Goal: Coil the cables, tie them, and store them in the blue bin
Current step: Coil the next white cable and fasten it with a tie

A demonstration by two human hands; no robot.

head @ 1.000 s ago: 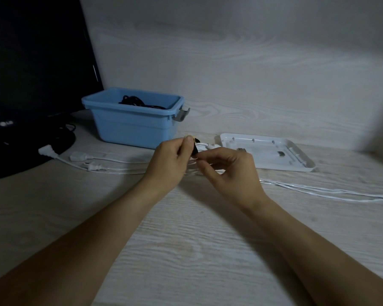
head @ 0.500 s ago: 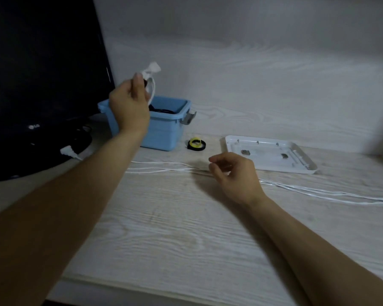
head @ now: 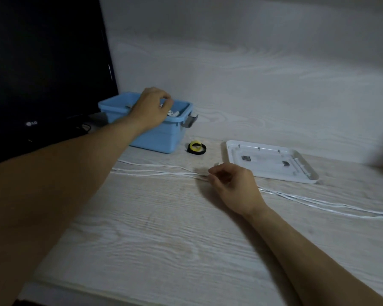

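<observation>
The blue bin [head: 157,138] stands at the back left of the table. My left hand [head: 152,107] reaches down into it, fingers curled over a white coiled cable [head: 172,112] that shows under the fingertips inside the bin. Several loose white cables [head: 155,171] run across the table from the left to the far right edge. On top of them, in the middle, rests my right hand [head: 232,186] with its fingers loosely curled and its fingertips at the cables. A black and yellow roll of tie strap [head: 196,147] lies just right of the bin.
A white tray-like lid [head: 301,173] with two small dark pieces lies at the back right. A dark monitor [head: 42,74] fills the left, with black cords at its foot. A wall closes the back. The table's front edge [head: 119,292] runs along the bottom.
My left hand lifted the tied white coil away from the right hand, carried it up and left, then lowered it into the blue bin. My right hand dropped onto the loose cables.
</observation>
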